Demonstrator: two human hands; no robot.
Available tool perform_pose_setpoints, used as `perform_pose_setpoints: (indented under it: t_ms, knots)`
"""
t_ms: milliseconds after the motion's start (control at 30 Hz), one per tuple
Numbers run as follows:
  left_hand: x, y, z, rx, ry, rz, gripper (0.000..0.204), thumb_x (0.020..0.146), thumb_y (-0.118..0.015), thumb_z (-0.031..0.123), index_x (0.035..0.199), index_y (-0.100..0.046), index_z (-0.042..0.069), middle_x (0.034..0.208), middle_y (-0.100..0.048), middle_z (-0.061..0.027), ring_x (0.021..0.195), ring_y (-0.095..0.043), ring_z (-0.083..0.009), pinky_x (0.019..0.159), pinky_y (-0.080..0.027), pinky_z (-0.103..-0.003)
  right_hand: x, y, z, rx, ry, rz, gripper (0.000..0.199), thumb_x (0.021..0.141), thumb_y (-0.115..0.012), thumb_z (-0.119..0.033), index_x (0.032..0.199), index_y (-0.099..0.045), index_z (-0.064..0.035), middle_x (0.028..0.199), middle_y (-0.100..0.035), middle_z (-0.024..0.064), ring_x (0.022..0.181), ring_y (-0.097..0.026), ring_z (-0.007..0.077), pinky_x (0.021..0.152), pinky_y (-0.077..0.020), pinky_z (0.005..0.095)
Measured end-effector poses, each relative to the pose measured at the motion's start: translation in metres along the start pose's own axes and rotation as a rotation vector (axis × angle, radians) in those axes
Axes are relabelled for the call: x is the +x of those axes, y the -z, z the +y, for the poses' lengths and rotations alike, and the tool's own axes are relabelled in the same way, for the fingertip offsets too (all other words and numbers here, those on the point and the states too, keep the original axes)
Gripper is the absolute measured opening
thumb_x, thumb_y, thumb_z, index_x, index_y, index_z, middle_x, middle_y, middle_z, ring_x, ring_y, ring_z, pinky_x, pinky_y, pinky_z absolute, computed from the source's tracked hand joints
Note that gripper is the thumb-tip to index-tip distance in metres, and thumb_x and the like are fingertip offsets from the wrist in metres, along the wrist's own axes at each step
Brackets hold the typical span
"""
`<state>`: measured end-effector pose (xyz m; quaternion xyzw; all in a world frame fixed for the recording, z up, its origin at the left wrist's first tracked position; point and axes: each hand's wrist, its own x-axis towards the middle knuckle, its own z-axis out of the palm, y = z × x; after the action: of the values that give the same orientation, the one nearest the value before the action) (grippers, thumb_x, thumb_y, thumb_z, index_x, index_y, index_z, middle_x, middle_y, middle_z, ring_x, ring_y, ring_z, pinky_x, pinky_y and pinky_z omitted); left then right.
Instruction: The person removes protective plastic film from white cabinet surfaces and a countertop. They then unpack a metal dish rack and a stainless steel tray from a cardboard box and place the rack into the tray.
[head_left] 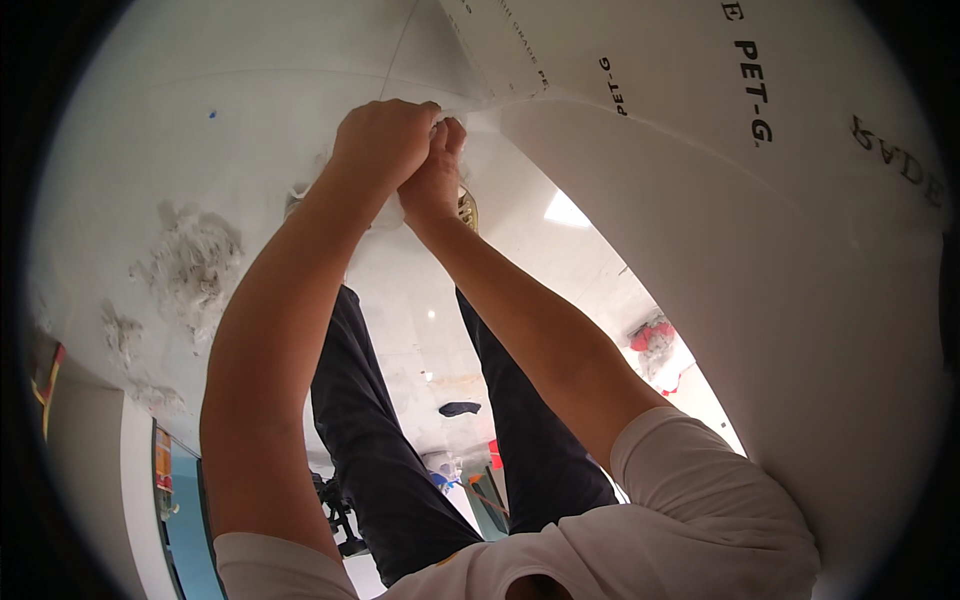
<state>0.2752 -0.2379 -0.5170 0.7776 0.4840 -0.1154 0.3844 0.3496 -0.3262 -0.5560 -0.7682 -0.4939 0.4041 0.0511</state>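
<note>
Nearest, both forearms rise from white sleeves. Beyond them the left hand (385, 140) and right hand (435, 170) press together, pinched on the corner of a white protective film (470, 105) peeling off a large plastic sheet (760, 260). The film looks thin, light and tearable; it is best gripped at that lifted corner.

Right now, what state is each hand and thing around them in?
left hand: closed in a fist, pressed against the right hand at the sheet's corner.
right hand: closed, grip pinched at the same corner.
white sheet: large, curved, with a film-covered face; corner lies at the hands.
white wall: chipped and rough in patches to the left.
torn white shreds: stuck loosely on the wall.
</note>
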Motion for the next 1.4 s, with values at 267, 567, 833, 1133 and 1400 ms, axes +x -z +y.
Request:
perform_pose_setpoints:
  t_ms: [267,567,833,1133,1400]
  knots:
    - [0.009,0.026,-0.005,0.147,-0.016,-0.024,0.021,0.087,-0.054,0.021,0.103,-0.066,0.013,0.082,-0.069,-0.0096,0.078,-0.067,-0.0281,0.069,-0.053,-0.041,0.012,0.011,-0.032,0.392,-0.108,0.028,0.067,0.078,-0.067,-0.015,0.131,-0.029,0.001,0.133,-0.028,0.0248,0.127,-0.03,0.0437,0.097,-0.042,0.0449]
    - [0.006,0.064,-0.007,0.328,-0.052,-0.035,0.016,0.084,-0.055,0.019,0.094,-0.065,0.011,0.082,-0.067,-0.01,0.08,-0.067,-0.0279,0.068,-0.053,-0.04,0.016,0.007,-0.059,0.307,0.156,0.128,0.052,0.078,-0.066,-0.01,0.121,-0.039,-0.0023,0.124,-0.04,0.0151,0.126,-0.026,0.0358,0.089,-0.0468,0.0421]
    - [-0.059,0.145,-0.055,0.338,0.201,0.162,0.014,0.084,-0.053,0.013,0.094,-0.061,0.008,0.08,-0.065,-0.015,0.079,-0.063,-0.0336,0.07,-0.049,-0.041,-0.019,0.007,-0.163,0.805,0.325,-0.06,0.056,0.077,-0.055,0.003,0.127,-0.032,-0.0022,0.116,-0.049,0.0212,0.114,-0.051,0.0377,0.097,-0.041,0.0414]
    - [-0.142,0.174,-0.067,-0.794,0.194,0.811,0.063,0.078,-0.07,0.009,0.136,-0.046,0.016,0.127,-0.054,-0.0097,0.111,-0.054,-0.0183,0.087,-0.048,-0.032,-0.076,0.121,-0.189,1.136,0.045,-0.436,0.038,0.085,-0.048,0.007,0.123,-0.053,-0.0001,0.129,-0.053,0.0142,0.123,-0.051,0.0264,0.099,-0.0433,0.0395]
    - [-0.095,0.182,0.094,-1.378,-0.039,0.64,0.072,0.072,-0.076,0.014,0.135,-0.042,0.007,0.128,-0.05,-0.016,0.116,-0.053,-0.0285,0.091,-0.049,-0.037,-0.153,0.284,-0.109,1.29,-0.364,-0.02,0.011,0.088,-0.049,-0.005,0.097,-0.055,-0.0031,0.096,-0.063,0.0135,0.098,-0.063,0.0274,0.085,-0.0539,0.0418]
